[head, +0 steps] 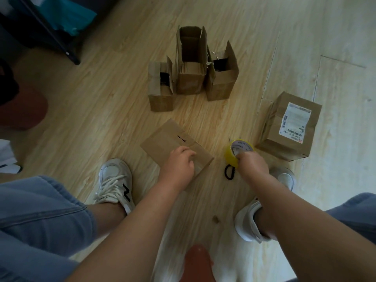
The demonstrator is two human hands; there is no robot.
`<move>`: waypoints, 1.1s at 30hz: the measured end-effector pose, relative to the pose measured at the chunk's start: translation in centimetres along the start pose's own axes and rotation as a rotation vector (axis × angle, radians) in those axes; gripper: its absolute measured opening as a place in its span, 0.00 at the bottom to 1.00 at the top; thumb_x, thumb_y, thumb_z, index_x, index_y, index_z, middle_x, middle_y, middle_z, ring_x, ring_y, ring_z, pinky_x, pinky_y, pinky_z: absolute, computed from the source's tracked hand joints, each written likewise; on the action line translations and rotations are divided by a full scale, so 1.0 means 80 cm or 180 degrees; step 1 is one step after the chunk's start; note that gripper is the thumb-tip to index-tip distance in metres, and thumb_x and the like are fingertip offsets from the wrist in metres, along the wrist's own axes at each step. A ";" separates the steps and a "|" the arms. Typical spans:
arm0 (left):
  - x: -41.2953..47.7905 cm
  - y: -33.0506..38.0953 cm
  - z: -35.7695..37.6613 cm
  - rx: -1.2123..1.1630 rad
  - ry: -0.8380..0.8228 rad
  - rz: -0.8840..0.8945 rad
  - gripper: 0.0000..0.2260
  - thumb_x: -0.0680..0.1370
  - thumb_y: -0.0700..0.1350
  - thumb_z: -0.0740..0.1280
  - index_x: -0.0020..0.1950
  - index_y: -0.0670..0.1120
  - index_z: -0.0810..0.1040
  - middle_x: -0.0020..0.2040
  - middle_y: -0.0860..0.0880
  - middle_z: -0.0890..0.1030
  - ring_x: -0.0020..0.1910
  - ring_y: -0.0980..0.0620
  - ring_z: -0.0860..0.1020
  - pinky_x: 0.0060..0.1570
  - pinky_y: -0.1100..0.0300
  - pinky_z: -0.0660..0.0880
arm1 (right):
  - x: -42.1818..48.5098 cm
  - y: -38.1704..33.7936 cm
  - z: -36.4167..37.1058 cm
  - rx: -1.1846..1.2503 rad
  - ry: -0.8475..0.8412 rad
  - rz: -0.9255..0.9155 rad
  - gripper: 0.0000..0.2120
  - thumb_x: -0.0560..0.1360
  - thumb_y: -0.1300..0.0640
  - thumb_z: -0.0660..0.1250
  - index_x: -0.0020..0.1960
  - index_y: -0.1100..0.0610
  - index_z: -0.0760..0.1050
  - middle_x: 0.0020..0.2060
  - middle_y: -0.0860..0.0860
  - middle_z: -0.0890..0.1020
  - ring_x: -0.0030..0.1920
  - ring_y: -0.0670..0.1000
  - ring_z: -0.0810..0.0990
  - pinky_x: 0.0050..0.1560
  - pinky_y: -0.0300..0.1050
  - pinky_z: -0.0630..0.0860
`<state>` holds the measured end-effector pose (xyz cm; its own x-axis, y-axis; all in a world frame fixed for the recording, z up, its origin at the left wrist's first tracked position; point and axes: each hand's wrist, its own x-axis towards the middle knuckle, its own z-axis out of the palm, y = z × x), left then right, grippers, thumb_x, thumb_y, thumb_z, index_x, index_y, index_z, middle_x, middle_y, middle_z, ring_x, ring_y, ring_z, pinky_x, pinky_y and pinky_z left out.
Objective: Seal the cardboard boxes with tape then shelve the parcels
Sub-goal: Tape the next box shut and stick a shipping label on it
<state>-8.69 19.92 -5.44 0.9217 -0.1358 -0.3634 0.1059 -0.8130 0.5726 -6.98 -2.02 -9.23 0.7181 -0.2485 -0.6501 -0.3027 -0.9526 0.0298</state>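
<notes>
A closed cardboard box (pixel 162 139) lies on the wooden floor in front of me. My left hand (pixel 179 163) rests on its near right part with curled fingers; what they hold is hidden. My right hand (pixel 253 164) grips a yellow roll of tape (pixel 236 154) just right of that box. Beyond stand three open boxes: a small left one (pixel 160 98), a tall middle one (pixel 190 78) and a right one (pixel 222 82). A closed box with a shipping label (pixel 293 127) stands at the right.
Black-handled scissors (pixel 228 174) lie on the floor under the tape roll. My two white shoes (pixel 114 180) flank the near box. A dark shelf frame (pixel 61 45) with a teal bag stands at the far left. A reddish object (pixel 24 108) sits at the left edge.
</notes>
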 end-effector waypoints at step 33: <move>0.002 0.016 -0.066 -0.3284 0.0772 -0.1109 0.02 0.75 0.40 0.73 0.42 0.45 0.82 0.38 0.48 0.82 0.40 0.53 0.78 0.44 0.61 0.76 | -0.120 -0.076 -0.100 0.3426 0.0055 -0.0980 0.08 0.77 0.63 0.59 0.44 0.67 0.72 0.39 0.54 0.65 0.40 0.52 0.64 0.39 0.47 0.59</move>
<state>-6.42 21.87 -0.92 0.8177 0.2137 -0.5345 0.5283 0.0902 0.8443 -6.98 4.77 2.89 0.8618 -0.0387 -0.5058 -0.4891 -0.3278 -0.8083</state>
